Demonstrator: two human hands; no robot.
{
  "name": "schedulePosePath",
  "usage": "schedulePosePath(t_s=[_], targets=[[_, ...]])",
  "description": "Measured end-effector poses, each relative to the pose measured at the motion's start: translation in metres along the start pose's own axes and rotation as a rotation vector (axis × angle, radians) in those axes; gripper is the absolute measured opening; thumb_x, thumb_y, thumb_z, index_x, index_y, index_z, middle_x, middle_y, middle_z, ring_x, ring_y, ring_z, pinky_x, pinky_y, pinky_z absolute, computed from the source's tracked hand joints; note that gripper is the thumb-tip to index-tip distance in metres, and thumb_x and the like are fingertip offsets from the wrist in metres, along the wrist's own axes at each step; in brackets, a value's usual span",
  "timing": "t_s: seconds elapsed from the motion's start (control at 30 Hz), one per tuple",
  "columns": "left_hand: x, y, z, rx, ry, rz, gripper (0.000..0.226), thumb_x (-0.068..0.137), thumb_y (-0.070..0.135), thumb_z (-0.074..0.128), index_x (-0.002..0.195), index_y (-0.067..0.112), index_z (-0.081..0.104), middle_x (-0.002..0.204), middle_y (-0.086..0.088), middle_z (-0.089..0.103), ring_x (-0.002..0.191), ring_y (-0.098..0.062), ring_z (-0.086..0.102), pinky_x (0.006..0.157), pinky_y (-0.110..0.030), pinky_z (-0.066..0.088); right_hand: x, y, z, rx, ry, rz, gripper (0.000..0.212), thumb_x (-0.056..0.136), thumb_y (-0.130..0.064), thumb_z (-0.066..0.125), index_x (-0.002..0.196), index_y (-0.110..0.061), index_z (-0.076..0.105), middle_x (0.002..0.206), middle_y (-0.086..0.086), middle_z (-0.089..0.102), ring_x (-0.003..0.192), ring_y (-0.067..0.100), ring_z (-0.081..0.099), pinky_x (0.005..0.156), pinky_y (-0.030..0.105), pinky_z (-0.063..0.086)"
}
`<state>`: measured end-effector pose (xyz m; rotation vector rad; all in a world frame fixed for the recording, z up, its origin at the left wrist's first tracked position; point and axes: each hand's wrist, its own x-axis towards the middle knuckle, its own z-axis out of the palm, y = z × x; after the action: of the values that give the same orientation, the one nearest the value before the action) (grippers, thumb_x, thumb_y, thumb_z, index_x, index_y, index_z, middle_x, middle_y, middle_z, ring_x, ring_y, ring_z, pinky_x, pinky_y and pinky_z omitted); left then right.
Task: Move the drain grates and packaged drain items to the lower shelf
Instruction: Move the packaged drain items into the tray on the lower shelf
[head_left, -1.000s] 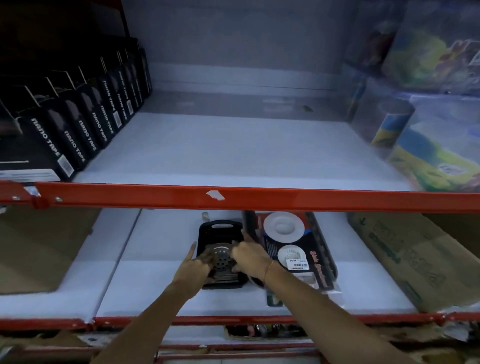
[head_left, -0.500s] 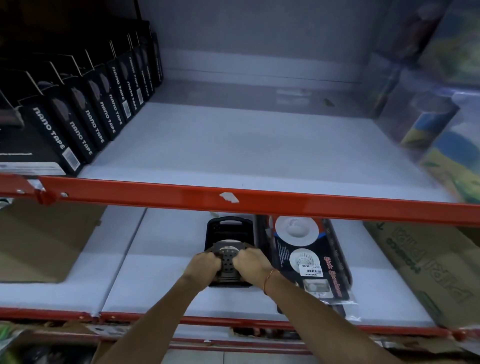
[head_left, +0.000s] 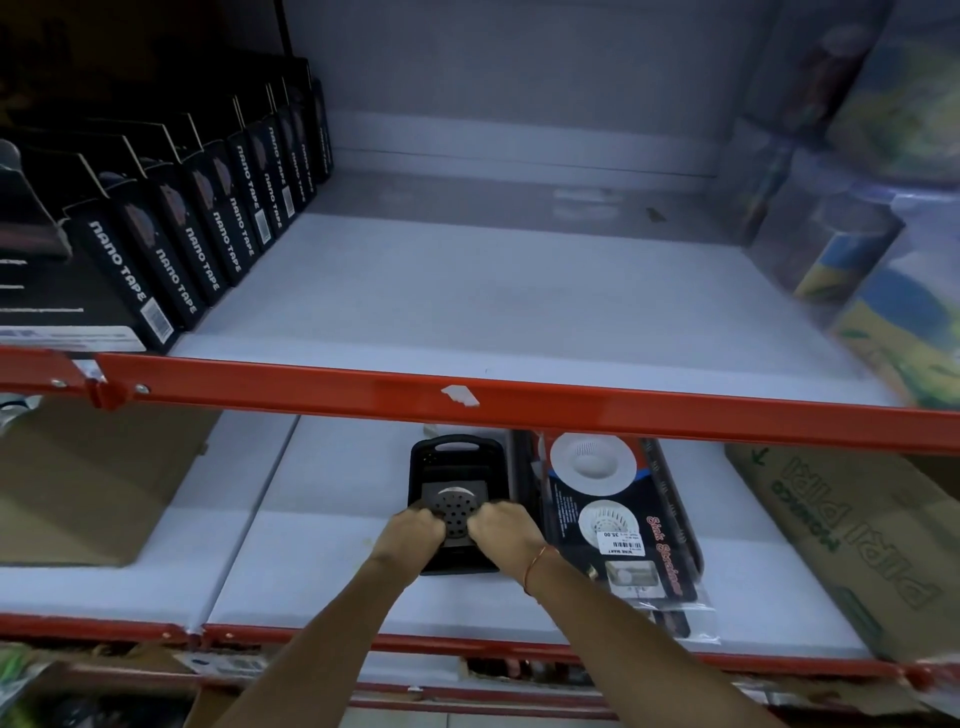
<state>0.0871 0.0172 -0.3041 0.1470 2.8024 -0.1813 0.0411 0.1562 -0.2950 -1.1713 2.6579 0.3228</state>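
A square metal drain grate (head_left: 455, 505) with a round perforated centre lies on top of a black plastic tray (head_left: 451, 457) on the lower white shelf (head_left: 322, 587). My left hand (head_left: 413, 532) grips the grate's left edge with curled fingers. My right hand (head_left: 503, 530) grips its right edge. Right beside them lies a packaged sink strainer (head_left: 615, 512), a black card in a clear bag showing two white strainers.
An orange shelf beam (head_left: 571, 410) crosses just above the hands. The upper shelf holds a row of black nano tape boxes (head_left: 171, 244) at left and wrapped colourful rolls (head_left: 883, 270) at right. Cardboard boxes (head_left: 862, 530) flank the lower shelf on both sides.
Both hands have gone from spread fingers on the grate to closed fists on its two edges. The view has shifted slightly; the grate stays on the black tray.
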Motion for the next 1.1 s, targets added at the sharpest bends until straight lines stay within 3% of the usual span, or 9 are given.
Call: schedulePosePath(t_s=[0.13, 0.23, 0.37, 0.5, 0.6, 0.67, 0.8, 0.9, 1.1], targets=[[0.0, -0.002, -0.004, -0.094, 0.133, 0.041, 0.03, 0.1, 0.021, 0.046, 0.127, 0.013, 0.056, 0.13, -0.006, 0.061, 0.119, -0.022, 0.056, 0.098, -0.031, 0.049, -0.014, 0.014, -0.014, 0.123, 0.118, 0.032, 0.026, 0.096, -0.021, 0.051, 0.112, -0.004, 0.064, 0.113, 0.013, 0.068, 0.101, 0.03, 0.065, 0.085, 0.041, 0.055], [-0.004, 0.003, -0.017, -0.214, 0.252, 0.198, 0.055, 0.1, 0.04, 0.041, 0.149, 0.016, 0.035, 0.155, -0.003, 0.037, 0.145, -0.016, 0.03, 0.119, -0.029, 0.027, -0.042, 0.041, -0.033, 0.331, 0.256, 0.036, 0.047, 0.094, -0.043, 0.049, 0.129, -0.013, 0.058, 0.134, 0.006, 0.059, 0.119, 0.021, 0.059, 0.101, 0.036, 0.047], [-0.015, 0.027, -0.04, -0.369, 0.328, 0.427, 0.093, 0.086, 0.058, 0.054, 0.154, 0.013, 0.011, 0.16, 0.002, 0.001, 0.148, -0.007, -0.006, 0.118, -0.021, -0.007, -0.093, 0.085, -0.047, 0.603, 0.099, 0.012, 0.115, 0.065, -0.07, 0.066, 0.152, -0.014, 0.016, 0.16, -0.002, 0.011, 0.148, 0.013, 0.006, 0.121, 0.033, 0.013], [-0.022, 0.057, -0.042, -0.296, 0.214, 0.585, 0.121, 0.07, 0.069, 0.064, 0.154, 0.014, -0.003, 0.156, 0.006, -0.017, 0.146, -0.006, -0.018, 0.118, -0.026, -0.015, -0.133, 0.109, -0.026, 0.291, -0.145, 0.017, 0.151, 0.046, -0.076, 0.072, 0.149, -0.016, -0.021, 0.152, -0.003, -0.031, 0.142, 0.016, -0.029, 0.119, 0.039, -0.011], [-0.021, 0.075, -0.038, -0.208, 0.195, 0.635, 0.113, 0.075, 0.066, 0.063, 0.155, 0.013, 0.002, 0.161, 0.002, -0.01, 0.145, -0.006, -0.017, 0.119, -0.027, -0.013, -0.15, 0.106, -0.009, 0.142, -0.187, 0.033, 0.141, 0.057, -0.059, 0.079, 0.151, -0.009, -0.013, 0.155, 0.003, -0.027, 0.145, 0.021, -0.022, 0.12, 0.037, -0.003], [-0.019, 0.081, -0.039, -0.196, 0.191, 0.629, 0.096, 0.084, 0.059, 0.058, 0.155, 0.012, 0.012, 0.163, -0.001, 0.0, 0.147, -0.006, -0.01, 0.12, -0.027, -0.008, -0.154, 0.104, -0.008, 0.127, -0.149, 0.041, 0.121, 0.067, -0.045, 0.078, 0.153, -0.009, 0.0, 0.161, 0.008, -0.009, 0.149, 0.023, -0.002, 0.12, 0.036, 0.017], [-0.01, 0.085, -0.053, -0.177, 0.212, 0.555, 0.07, 0.097, 0.048, 0.045, 0.153, 0.014, 0.021, 0.163, -0.001, 0.01, 0.15, -0.011, 0.01, 0.123, -0.026, 0.005, -0.151, 0.115, -0.022, 0.045, 0.026, 0.018, 0.076, 0.077, -0.034, 0.067, 0.145, -0.016, 0.037, 0.158, 0.004, 0.024, 0.138, 0.023, 0.037, 0.1, 0.039, 0.047], [-0.001, 0.088, -0.058, -0.104, 0.241, 0.511, 0.056, 0.103, 0.036, 0.038, 0.152, 0.013, 0.024, 0.163, -0.003, 0.014, 0.149, -0.013, 0.017, 0.123, -0.029, 0.013, -0.143, 0.121, -0.018, 0.002, 0.069, 0.032, 0.064, 0.086, -0.04, 0.062, 0.143, -0.022, 0.04, 0.156, -0.001, 0.029, 0.131, 0.024, 0.046, 0.098, 0.04, 0.048], [0.012, 0.097, -0.039, 0.007, 0.193, 0.468, 0.054, 0.104, 0.031, 0.034, 0.152, 0.01, 0.023, 0.163, -0.007, 0.014, 0.15, -0.018, 0.017, 0.122, -0.034, 0.016, -0.133, 0.122, 0.013, 0.046, 0.003, 0.072, 0.057, 0.094, -0.029, 0.054, 0.147, -0.024, 0.033, 0.161, -0.003, 0.015, 0.141, 0.019, 0.033, 0.106, 0.038, 0.042]])
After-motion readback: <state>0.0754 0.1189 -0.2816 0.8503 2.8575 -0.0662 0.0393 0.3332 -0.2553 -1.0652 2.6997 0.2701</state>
